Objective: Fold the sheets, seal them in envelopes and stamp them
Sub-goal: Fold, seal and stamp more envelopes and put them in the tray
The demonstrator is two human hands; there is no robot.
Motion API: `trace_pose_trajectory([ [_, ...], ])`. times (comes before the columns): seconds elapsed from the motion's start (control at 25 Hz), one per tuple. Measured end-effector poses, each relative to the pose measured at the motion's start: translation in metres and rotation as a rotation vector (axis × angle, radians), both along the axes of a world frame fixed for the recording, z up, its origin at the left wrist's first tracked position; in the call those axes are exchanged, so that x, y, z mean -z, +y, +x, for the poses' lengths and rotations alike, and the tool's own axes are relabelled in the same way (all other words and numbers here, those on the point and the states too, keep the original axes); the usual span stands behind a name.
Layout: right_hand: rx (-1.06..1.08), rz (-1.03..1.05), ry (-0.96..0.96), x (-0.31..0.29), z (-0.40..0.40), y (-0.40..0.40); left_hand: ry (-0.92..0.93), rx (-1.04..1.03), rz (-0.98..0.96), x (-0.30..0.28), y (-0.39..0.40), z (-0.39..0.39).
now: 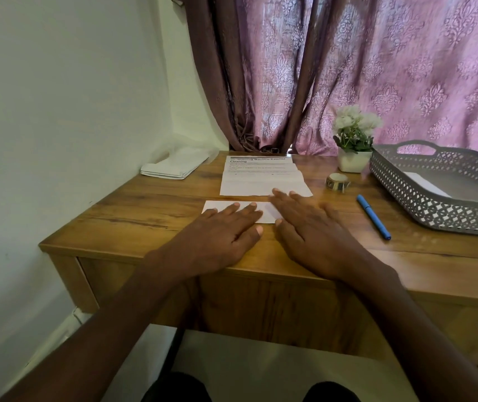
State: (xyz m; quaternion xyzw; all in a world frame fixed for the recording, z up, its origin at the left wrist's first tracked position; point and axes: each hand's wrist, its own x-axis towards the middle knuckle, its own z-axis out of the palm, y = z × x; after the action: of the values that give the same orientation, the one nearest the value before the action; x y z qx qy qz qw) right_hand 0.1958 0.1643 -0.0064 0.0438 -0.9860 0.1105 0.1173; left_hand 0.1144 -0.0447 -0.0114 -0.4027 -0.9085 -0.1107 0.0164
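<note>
A small white folded sheet or envelope (214,206) lies flat on the wooden desk (133,210) near its front. My left hand (220,230) presses flat on it with the fingers spread. My right hand (310,227) lies flat beside it, its fingertips reaching the lower edge of a printed sheet (261,177) with fold creases, which lies open just behind. A stack of white envelopes (174,166) sits at the desk's far left corner. A roll of stamps or stickers (337,181) stands right of the printed sheet.
A blue pen (373,216) lies to the right of my right hand. A grey perforated tray (423,198) holding a white sheet occupies the right side. A white pot of flowers (353,143) stands at the back. Wall to the left, curtain behind.
</note>
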Motion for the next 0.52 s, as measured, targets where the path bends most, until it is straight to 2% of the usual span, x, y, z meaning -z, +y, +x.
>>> trace_pose_trajectory([
  [0.12, -0.043, -0.023, -0.062, -0.002, 0.007, -0.002, -0.055, -0.066, 0.013, -0.003, 0.001, 0.007],
  [0.2, 0.072, -0.044, 0.047, -0.001, 0.011, -0.002, -0.006, -0.171, 0.112, -0.001, -0.002, 0.015],
  [0.28, 0.24, -0.016, 0.175, -0.001, 0.014, 0.0, 0.12, -0.27, 0.299, 0.001, -0.006, 0.021],
  [0.36, 0.352, -0.021, 0.228, 0.001, 0.013, 0.005, 0.187, -0.313, 0.434, 0.005, -0.008, 0.023],
  [0.52, 0.419, -0.096, 0.256, 0.0, 0.012, 0.007, 0.152, -0.366, 0.524, 0.006, -0.009, 0.013],
])
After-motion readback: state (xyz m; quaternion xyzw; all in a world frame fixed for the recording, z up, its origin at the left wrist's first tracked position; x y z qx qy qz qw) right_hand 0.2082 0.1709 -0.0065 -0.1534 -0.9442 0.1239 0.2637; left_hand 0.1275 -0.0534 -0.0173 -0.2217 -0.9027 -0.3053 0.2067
